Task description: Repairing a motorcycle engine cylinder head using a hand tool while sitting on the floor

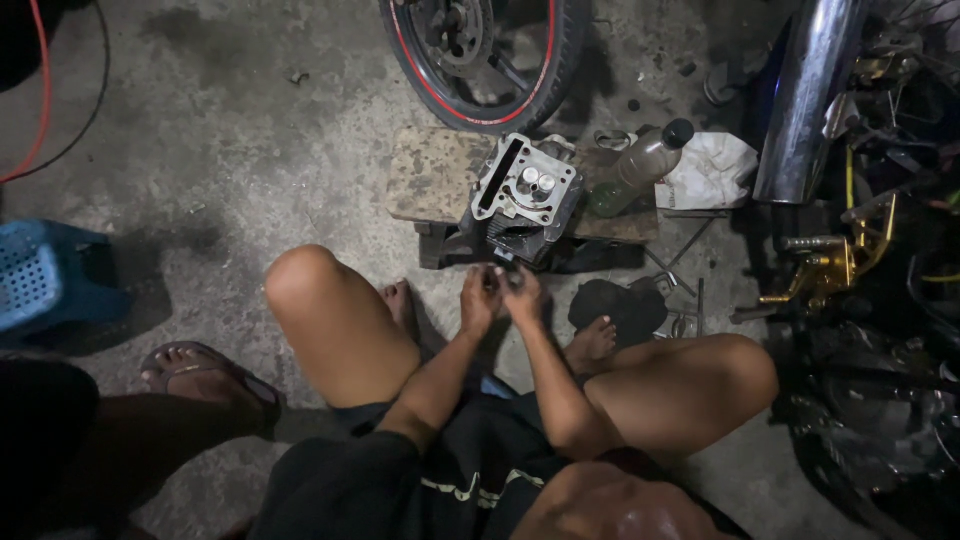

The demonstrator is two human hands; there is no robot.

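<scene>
I see both hands together just below the engine cylinder head (522,195) on the wooden board (425,175), left hand (479,298) and right hand (522,295) pinching something small, can't tell what, plastic bottle (645,163) beside.

cylinder head (522,195) — bare cast metal, matt grey, dirty | board (430,175) — worn wood, stained and rough | floor (240,150) concrete, rough, blotched | exhaust pipe (810,95) chromed metal, glossy | bottle (640,165) clear plastic, smooth | crate (35,275) blue perforated plastic | rag (712,168) pale crumpled cloth
</scene>
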